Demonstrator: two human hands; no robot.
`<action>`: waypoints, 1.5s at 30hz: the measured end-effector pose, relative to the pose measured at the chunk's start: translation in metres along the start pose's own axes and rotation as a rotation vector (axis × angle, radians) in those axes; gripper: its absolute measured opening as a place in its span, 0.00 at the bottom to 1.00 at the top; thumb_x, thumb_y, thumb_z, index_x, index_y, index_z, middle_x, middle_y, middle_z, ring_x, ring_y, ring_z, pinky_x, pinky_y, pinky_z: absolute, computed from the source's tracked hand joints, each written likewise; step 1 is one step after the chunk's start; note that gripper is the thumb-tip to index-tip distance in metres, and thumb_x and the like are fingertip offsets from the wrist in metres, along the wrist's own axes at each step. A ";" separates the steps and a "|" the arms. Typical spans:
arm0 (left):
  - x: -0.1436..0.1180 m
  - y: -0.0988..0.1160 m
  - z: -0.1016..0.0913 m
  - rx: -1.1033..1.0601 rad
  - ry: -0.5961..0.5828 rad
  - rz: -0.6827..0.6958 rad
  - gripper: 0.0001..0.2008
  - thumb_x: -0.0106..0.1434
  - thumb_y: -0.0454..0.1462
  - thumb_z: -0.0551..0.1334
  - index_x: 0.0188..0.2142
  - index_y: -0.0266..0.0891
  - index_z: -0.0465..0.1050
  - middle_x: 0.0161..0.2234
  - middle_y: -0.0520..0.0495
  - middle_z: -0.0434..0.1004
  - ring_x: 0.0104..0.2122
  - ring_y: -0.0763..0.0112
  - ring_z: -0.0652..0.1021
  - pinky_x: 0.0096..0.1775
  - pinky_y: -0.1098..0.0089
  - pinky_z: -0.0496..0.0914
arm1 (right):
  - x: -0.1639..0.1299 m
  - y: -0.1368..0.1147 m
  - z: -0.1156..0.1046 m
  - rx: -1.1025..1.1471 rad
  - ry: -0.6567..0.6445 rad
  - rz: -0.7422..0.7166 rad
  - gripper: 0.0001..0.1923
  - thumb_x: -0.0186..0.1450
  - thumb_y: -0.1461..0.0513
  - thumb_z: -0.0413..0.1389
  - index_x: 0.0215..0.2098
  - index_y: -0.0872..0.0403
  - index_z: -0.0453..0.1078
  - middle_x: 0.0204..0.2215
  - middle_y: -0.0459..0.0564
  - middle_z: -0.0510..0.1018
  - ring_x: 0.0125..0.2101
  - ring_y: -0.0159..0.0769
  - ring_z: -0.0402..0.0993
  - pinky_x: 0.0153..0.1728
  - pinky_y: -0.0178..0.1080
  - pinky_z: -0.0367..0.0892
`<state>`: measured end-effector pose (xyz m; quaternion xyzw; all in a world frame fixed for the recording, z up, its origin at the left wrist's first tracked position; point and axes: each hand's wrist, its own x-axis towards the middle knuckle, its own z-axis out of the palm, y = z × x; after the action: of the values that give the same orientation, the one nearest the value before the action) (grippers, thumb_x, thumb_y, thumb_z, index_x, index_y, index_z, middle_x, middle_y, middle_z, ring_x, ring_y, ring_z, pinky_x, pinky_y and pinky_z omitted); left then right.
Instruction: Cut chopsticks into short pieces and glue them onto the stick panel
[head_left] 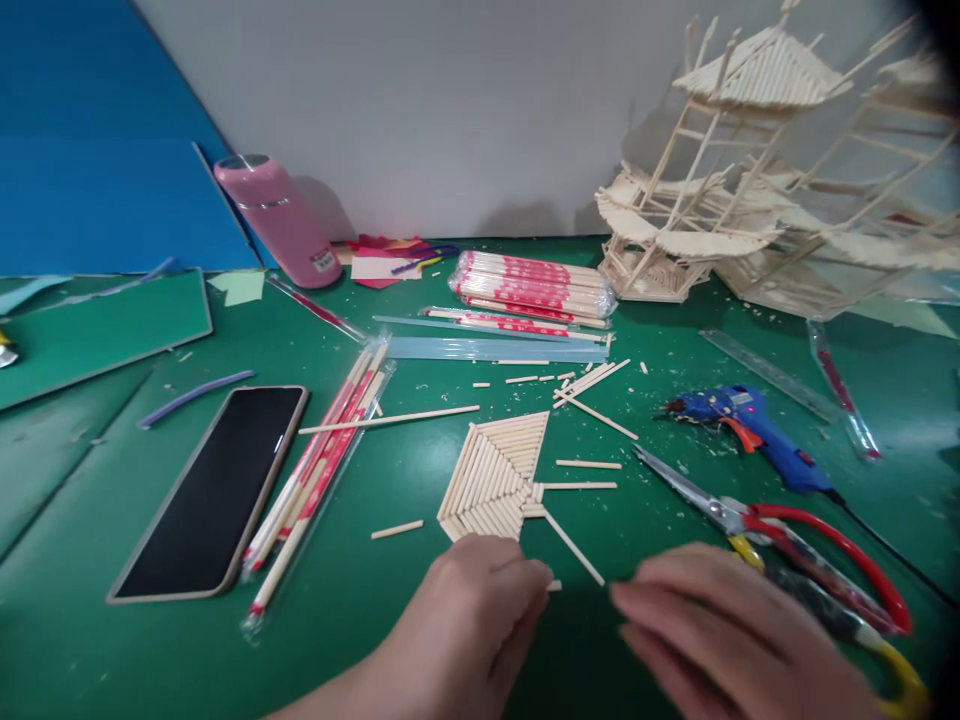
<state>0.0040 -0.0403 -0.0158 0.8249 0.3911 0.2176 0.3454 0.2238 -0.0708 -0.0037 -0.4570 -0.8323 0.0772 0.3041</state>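
Note:
My left hand [480,610] rests low on the green mat [390,640], fingers curled, pinching a short bit of wooden stick [554,585] at its fingertips. My right hand [720,625] lies flat just to the right, slightly blurred, fingers pointing left toward that stick, holding nothing that I can see. Just above the left hand lies a flat panel of glued sticks [495,475] with loose sticks [589,465] around it. Red-handled scissors [795,535] lie beside the right hand.
A blue glue gun [757,425] lies to the right, a phone [217,490] and wrapped chopsticks [322,465] to the left. Farther back are a chopstick bundle [532,285], a pink bottle [281,220], a clear ruler [765,370] and stick-built pagoda models [757,170].

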 end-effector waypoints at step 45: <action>0.007 -0.026 0.008 0.213 0.153 0.113 0.12 0.61 0.30 0.50 0.24 0.38 0.67 0.21 0.52 0.67 0.25 0.71 0.62 0.31 0.66 0.54 | 0.041 0.000 0.047 0.091 -0.277 0.027 0.08 0.63 0.64 0.50 0.35 0.52 0.71 0.27 0.45 0.72 0.27 0.30 0.66 0.27 0.34 0.62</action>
<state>0.0003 -0.0260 -0.0400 0.8584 0.3903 0.2563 0.2124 0.1808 -0.0304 -0.0236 -0.4387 -0.8558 0.1813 0.2059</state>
